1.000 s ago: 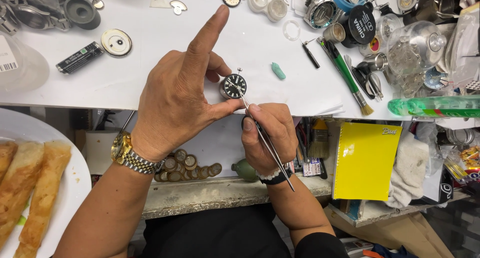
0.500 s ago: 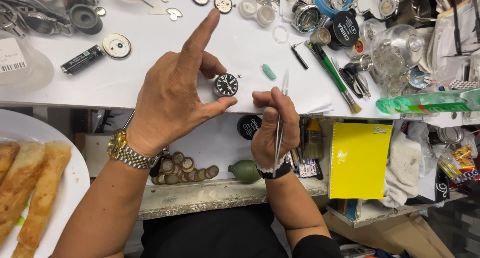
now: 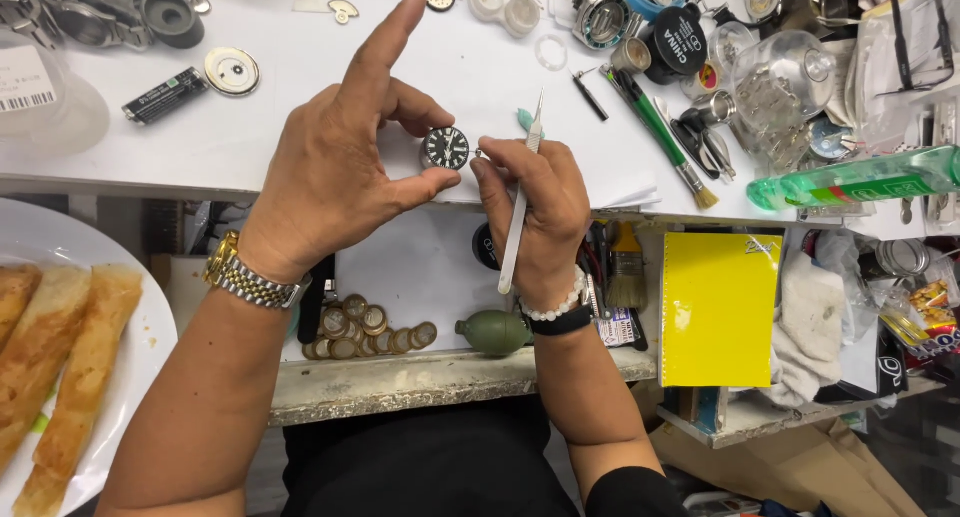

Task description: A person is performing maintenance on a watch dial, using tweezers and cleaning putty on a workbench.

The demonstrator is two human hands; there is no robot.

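a: over the near edge of the white bench [image 3: 300, 147], the left hand [image 3: 340, 167] has the little watch case [image 3: 445, 148] pinched between thumb and middle finger, dark dial facing up. index finger sticks straight out, away from the person, the rest curl around it.

b: and the right hand [image 3: 535, 212]? looks busy too.

a: yeah, it sits just right of the watch, fingertips touching the crown side. fingers are closed around a pair of slim tweezers [image 3: 520, 202], held upright along the palm, tip pointing away over the bench. so both hands meet right at the watch.

b: what's around it?

a: loads of clutter. far right of the bench there's a green-handled brush [image 3: 660, 137], a glass dome [image 3: 780, 77] full of small parts and a green bottle [image 3: 860, 177] lying on its side. top left there's a round white dial [image 3: 232, 71] and a small black battery [image 3: 165, 95].

b: anything in the way?

a: not really, the patch of bench under the hands is bare. on the lower ledge there's a row of coins [image 3: 370, 332] and a green rubber blower [image 3: 495, 332], with a yellow notebook [image 3: 720, 307] to the right. a white plate [image 3: 150, 337] with golden folded flatbread [image 3: 60, 367] sits at the left.

b: gold wristwatch [image 3: 250, 277] on the left wrist, nice.
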